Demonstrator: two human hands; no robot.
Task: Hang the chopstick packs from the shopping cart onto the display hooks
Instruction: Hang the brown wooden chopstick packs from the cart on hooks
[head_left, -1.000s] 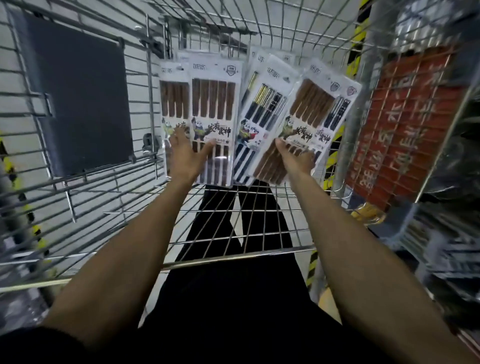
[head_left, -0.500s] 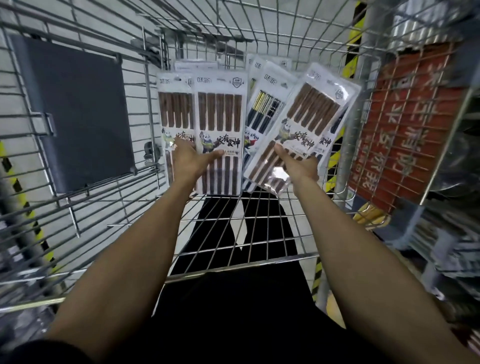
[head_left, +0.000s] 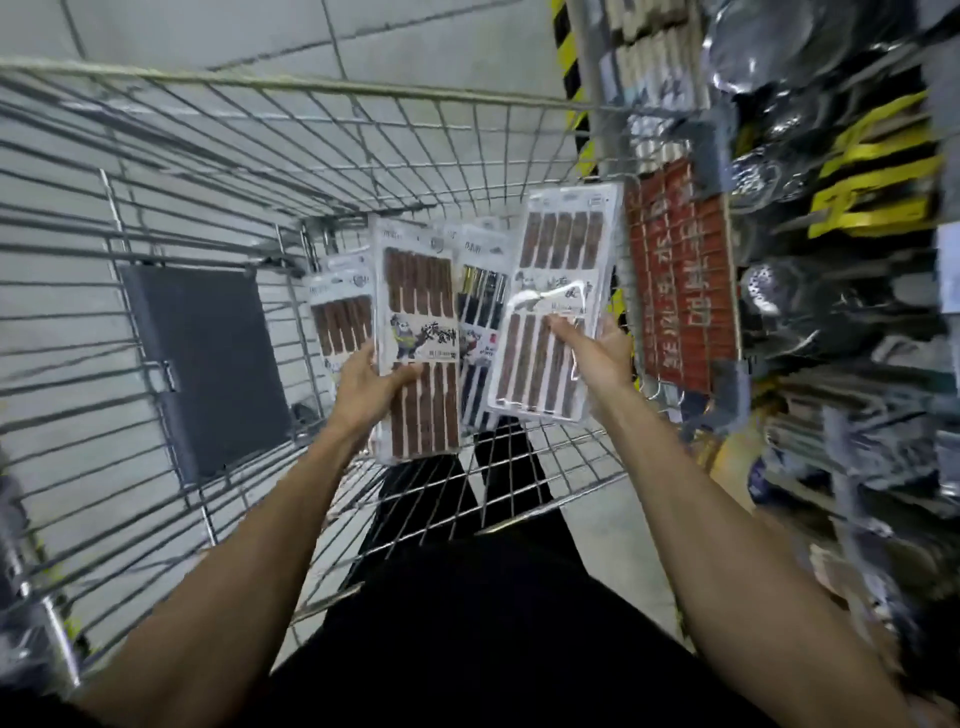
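A shop aisle: a wire shopping cart (head_left: 311, 85) at twelve o'clock, display racks (head_left: 841, 322) of hanging packaged wares at three o'clock.

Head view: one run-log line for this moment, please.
left hand: grips left pack | right hand: grips right pack | both over shopping cart

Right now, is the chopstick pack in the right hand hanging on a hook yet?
Not hanging. The right hand grips the pack by its lower half, with the wire cart behind it; nothing holds its top.
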